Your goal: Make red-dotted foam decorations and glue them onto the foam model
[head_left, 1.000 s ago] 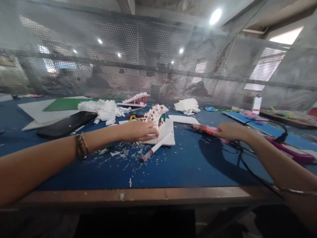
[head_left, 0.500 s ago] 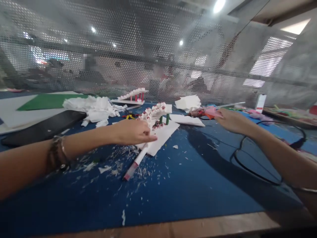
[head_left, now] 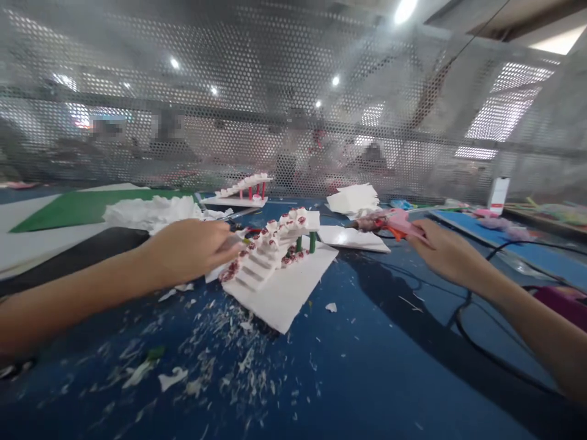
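A white foam staircase model (head_left: 270,250) with small red-and-white decorations and green posts stands on a white foam base sheet (head_left: 287,290) on the blue table. My left hand (head_left: 190,247) rests at the model's left side, fingers curled against its lower steps. My right hand (head_left: 440,247) holds a pink glue gun (head_left: 389,221) above the table, its nozzle pointing left toward the model. A black cord (head_left: 477,342) trails from the gun across the table.
A second staircase model (head_left: 241,190) stands further back. White foam scraps (head_left: 147,212) and a foam stack (head_left: 353,198) lie behind. A black phone (head_left: 68,256) and green sheet (head_left: 87,206) are at left. Shavings litter the blue table (head_left: 367,379). A perforated metal screen (head_left: 293,110) walls the far side.
The view has moved closer to the model. My right hand lifted the glue gun off the table and brought it toward the model. My left hand slid to the model's left side.
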Action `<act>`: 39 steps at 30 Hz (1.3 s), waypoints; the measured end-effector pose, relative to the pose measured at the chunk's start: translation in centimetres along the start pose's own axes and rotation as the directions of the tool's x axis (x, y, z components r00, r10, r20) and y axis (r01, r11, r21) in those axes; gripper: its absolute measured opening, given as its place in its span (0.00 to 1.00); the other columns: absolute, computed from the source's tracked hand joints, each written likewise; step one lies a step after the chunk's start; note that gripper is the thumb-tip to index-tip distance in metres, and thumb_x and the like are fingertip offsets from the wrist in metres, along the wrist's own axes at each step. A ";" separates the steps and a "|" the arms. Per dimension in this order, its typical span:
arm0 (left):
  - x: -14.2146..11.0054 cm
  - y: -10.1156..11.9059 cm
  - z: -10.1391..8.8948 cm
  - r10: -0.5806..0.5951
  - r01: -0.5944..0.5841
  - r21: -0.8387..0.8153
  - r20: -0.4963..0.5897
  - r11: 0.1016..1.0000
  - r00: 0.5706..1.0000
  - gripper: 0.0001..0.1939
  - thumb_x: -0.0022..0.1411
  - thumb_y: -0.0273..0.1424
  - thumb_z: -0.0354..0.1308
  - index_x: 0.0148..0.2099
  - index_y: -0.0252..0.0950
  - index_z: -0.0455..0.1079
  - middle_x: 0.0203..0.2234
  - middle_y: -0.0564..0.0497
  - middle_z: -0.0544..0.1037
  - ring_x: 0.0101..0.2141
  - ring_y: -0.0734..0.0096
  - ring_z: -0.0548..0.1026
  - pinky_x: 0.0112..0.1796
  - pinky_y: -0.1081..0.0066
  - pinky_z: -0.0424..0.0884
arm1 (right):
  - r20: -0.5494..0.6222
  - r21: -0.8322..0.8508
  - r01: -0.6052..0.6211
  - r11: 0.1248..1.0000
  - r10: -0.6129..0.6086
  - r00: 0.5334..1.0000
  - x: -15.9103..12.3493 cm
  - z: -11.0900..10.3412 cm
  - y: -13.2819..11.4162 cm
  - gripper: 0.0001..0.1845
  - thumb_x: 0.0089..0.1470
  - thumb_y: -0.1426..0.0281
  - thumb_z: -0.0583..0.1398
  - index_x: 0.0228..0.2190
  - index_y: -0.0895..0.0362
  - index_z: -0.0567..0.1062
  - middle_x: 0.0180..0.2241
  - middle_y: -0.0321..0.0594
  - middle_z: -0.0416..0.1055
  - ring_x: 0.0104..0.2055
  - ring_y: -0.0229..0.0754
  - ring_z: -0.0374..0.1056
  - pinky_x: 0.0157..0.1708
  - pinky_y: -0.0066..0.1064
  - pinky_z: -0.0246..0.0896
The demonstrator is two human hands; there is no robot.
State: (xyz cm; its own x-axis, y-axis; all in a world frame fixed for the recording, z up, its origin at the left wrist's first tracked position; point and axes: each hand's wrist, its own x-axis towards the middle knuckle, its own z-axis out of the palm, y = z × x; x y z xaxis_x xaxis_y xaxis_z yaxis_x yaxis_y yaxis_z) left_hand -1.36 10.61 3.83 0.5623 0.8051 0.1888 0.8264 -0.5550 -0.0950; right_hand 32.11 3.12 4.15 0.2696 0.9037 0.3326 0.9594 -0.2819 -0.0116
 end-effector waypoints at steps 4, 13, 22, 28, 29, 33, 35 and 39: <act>2.2 -2.3 0.9 -0.166 0.156 0.081 0.140 0.985 0.976 0.22 0.53 0.47 0.43 0.25 0.35 0.67 0.24 0.43 0.73 0.24 0.61 0.69 0.21 0.69 0.56 | 0.001 0.050 0.011 0.999 -0.011 1.000 -0.4 0.8 -0.1 0.13 0.50 0.68 0.44 0.35 0.58 0.62 0.30 0.48 0.68 0.31 0.47 0.64 0.28 0.31 0.52; 6.8 3.1 -0.2 0.119 -0.119 0.005 0.014 0.993 0.993 0.34 0.41 0.58 0.46 0.34 0.32 0.68 0.32 0.40 0.73 0.31 0.55 0.70 0.27 0.68 0.59 | 0.011 0.060 0.037 0.997 -0.038 0.999 -0.9 1.5 -1.0 0.13 0.50 0.68 0.45 0.35 0.57 0.63 0.28 0.44 0.70 0.29 0.46 0.66 0.26 0.31 0.54; 7.6 2.7 -0.6 0.322 -0.320 -0.039 0.075 0.947 0.944 0.26 0.43 0.50 0.52 0.38 0.34 0.67 0.30 0.46 0.69 0.30 0.63 0.67 0.27 0.71 0.58 | -0.019 0.080 0.006 0.997 -0.004 1.000 -0.9 1.5 -0.5 0.13 0.51 0.67 0.44 0.35 0.56 0.64 0.29 0.43 0.70 0.31 0.45 0.66 0.27 0.30 0.55; 6.8 3.6 -1.4 0.589 -0.574 -0.140 0.124 0.807 0.799 0.30 0.44 0.43 0.57 0.50 0.39 0.59 0.38 0.47 0.68 0.34 0.65 0.66 0.29 0.74 0.58 | -0.003 0.095 0.004 0.996 -0.004 1.000 -0.9 1.2 -0.6 0.11 0.49 0.65 0.44 0.31 0.54 0.62 0.28 0.46 0.68 0.30 0.50 0.65 0.28 0.35 0.54; 6.7 3.6 -1.5 0.611 -0.591 -0.165 0.121 0.790 0.782 0.32 0.44 0.43 0.57 0.52 0.39 0.57 0.39 0.47 0.68 0.34 0.65 0.67 0.29 0.75 0.59 | -0.001 0.100 0.006 0.995 -0.006 1.000 -0.9 1.2 -0.6 0.11 0.48 0.65 0.43 0.31 0.54 0.62 0.28 0.47 0.68 0.31 0.51 0.65 0.28 0.36 0.54; 6.2 1.6 -2.8 0.593 -0.558 -0.290 0.045 0.778 0.804 0.29 0.50 0.44 0.51 0.54 0.40 0.56 0.45 0.48 0.68 0.38 0.65 0.67 0.35 0.75 0.60 | 0.000 0.151 -0.033 0.988 0.033 0.999 -0.9 1.4 -0.4 0.10 0.45 0.63 0.45 0.31 0.51 0.60 0.29 0.48 0.69 0.33 0.55 0.66 0.29 0.39 0.55; 5.3 -1.0 -3.5 0.474 -0.450 -0.292 0.016 0.844 0.880 0.23 0.55 0.43 0.45 0.52 0.41 0.60 0.45 0.49 0.69 0.40 0.65 0.68 0.37 0.76 0.59 | 0.008 0.183 -0.063 0.981 0.063 0.998 -0.8 1.4 -0.4 0.09 0.43 0.63 0.45 0.30 0.49 0.59 0.29 0.47 0.70 0.32 0.55 0.66 0.29 0.39 0.56; 1.4 -8.2 -3.3 -0.017 0.026 -0.088 0.110 0.996 0.994 0.27 0.55 0.47 0.40 0.48 0.36 0.65 0.39 0.48 0.73 0.37 0.62 0.70 0.37 0.72 0.60 | 0.029 0.210 -0.108 0.972 0.104 0.994 -0.4 0.9 -0.8 0.10 0.38 0.60 0.46 0.27 0.48 0.58 0.25 0.46 0.70 0.29 0.54 0.67 0.28 0.39 0.56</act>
State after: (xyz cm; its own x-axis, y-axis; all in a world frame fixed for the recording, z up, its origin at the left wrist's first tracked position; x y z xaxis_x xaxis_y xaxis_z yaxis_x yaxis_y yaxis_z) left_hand -7.47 15.57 8.08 0.5483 0.8323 0.0822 0.8353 -0.5499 -0.0040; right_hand 31.30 3.28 3.17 0.3704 0.8783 0.3024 0.9207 -0.3039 -0.2448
